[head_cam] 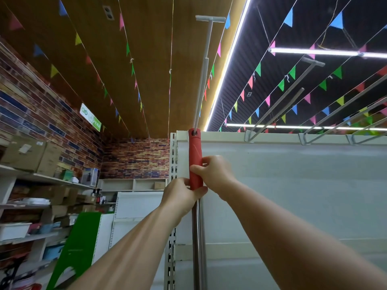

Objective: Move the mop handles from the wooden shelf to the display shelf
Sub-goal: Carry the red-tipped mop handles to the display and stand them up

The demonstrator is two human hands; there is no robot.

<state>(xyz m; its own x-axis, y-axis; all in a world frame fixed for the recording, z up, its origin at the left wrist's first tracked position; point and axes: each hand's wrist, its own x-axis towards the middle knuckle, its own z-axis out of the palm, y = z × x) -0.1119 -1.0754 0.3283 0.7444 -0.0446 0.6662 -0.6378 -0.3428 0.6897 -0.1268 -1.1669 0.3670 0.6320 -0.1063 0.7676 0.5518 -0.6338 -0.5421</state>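
Strings of coloured pennants [289, 17] run overhead, high above the fingers [186, 182], under a wood-plank ceiling [146, 59] up and to their left and a dark slatted ceiling [314, 34] up and to their right. A long light strip [229, 59] runs between the two ceilings; a tube light [314, 52] hangs farther right. A multicoloured brick wall [31, 114] lies far left of the fingers and bears a tilted green-and-white sign [90, 117]; its lettering is unreadable. Cardboard boxes [27, 153] sit below the sign. A green panel [81, 243] leans below and left of the fingers, with a white bin [13, 231] and a blue basket [52, 252] beyond it.
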